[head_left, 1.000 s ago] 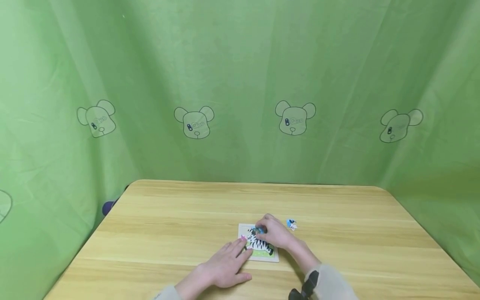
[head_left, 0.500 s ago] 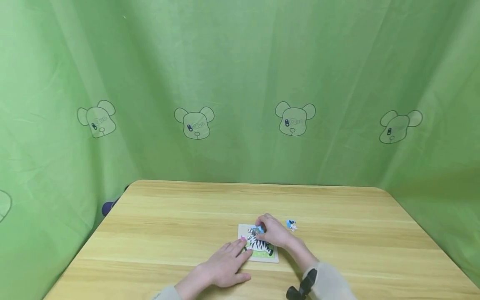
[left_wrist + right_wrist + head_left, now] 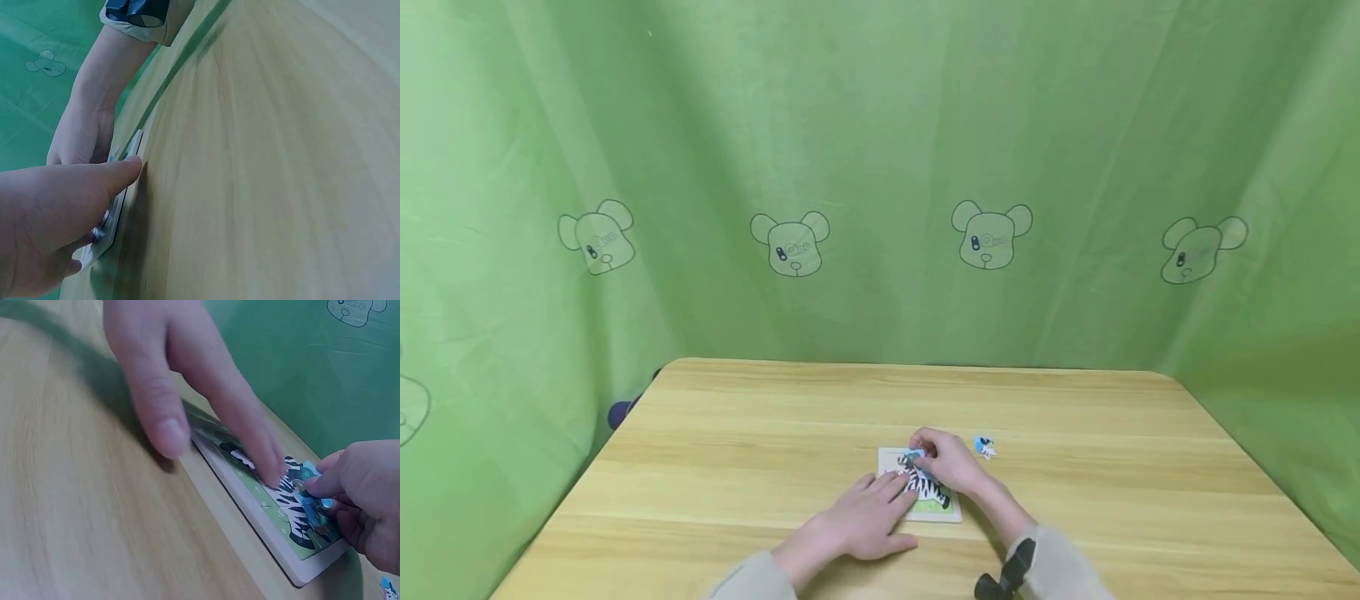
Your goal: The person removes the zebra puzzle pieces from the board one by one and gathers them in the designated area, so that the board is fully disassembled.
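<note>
A flat jigsaw puzzle board (image 3: 957, 510) with a zebra picture and pale rim lies on the table. Across its left part rests my left hand (image 3: 868, 518), fingers straight and fingertips on the zebra, thumb out to the side. At the upper right of the board my right hand (image 3: 952, 462) pinches a blue puzzle piece (image 3: 307, 469) between thumb and fingers, low against the picture. Fingers cover part of that piece, and I cannot tell whether it sits flush. Beyond the right hand, a loose blue, black and white puzzle piece (image 3: 985, 447) lies on the wood.
The wooden table (image 3: 737, 417) stretches out around the board. Behind and beside it hangs a green curtain (image 3: 880, 167) printed with bear heads. A purple object (image 3: 619, 414) shows past the left table edge. A black device (image 3: 1011, 575) is strapped to the right wrist.
My left hand has slid slightly right and up, farther over the zebra, covering the pink spot. The right hand stays at the board's upper right, its fingers shifting a little around the puzzle piece.
</note>
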`<state>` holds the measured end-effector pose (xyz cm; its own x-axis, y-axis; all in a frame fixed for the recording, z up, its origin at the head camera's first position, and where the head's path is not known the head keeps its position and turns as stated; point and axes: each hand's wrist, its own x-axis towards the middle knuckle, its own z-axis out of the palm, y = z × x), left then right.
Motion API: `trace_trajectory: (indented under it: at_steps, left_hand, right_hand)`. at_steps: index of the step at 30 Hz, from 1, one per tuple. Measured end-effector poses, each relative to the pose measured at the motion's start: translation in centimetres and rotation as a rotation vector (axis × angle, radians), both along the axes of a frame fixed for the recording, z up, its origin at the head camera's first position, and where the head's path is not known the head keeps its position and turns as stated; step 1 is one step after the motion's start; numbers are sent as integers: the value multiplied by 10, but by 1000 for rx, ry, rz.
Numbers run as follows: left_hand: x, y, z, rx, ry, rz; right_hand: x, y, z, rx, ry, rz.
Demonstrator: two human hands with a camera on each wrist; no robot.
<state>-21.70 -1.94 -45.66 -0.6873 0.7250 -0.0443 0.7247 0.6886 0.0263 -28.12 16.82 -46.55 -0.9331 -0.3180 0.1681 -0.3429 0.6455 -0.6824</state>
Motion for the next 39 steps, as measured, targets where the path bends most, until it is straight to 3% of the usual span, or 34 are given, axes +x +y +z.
trace_trajectory:
  at_steps: [14,19,28,39]
  left_hand:
    - [-3,12,11,-55,26,7]
    - [-2,10,9,-59,8,4]
    - [-1,10,3,-59,6,2]
    - [5,5,4,-31,1,-5]
  right_hand:
    - [-5,0,6,-75,-56,-55]
    - [-7,7,6,-123,-72,-73]
    - [-8,44,12,-310,-164,-161]
    - [-5,103,5,-296,-143,-265]
